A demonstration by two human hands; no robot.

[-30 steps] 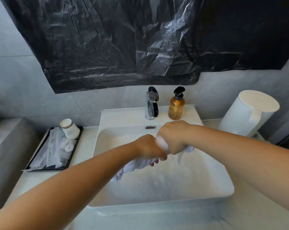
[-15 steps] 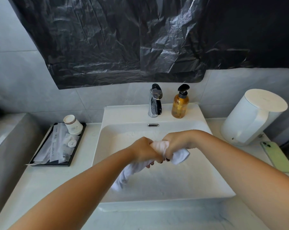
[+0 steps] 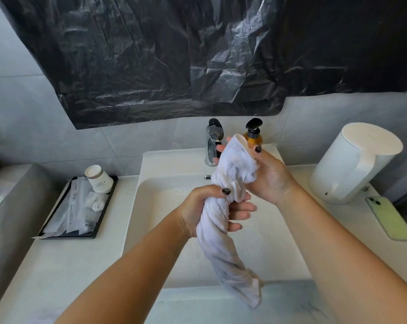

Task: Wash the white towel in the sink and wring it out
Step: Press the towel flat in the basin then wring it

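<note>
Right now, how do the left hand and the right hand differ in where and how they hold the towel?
The left hand holds the towel at its twisted middle, fingers curled around it; the right hand holds the bunched upper end, higher and nearer the faucet. Below the left hand's grip the towel hangs free; the right hand's end points upward. Both hold it above the sink.

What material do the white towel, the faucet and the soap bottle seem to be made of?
White towel: looks like cotton terry, matte, with a looped nap and soft twisted folds.
Faucet: apparently chromed metal, glossy, with mirror-like reflections.
Soap bottle: amber and translucent, plastic or glass, I cannot tell which; its pump looks like black plastic.
</note>
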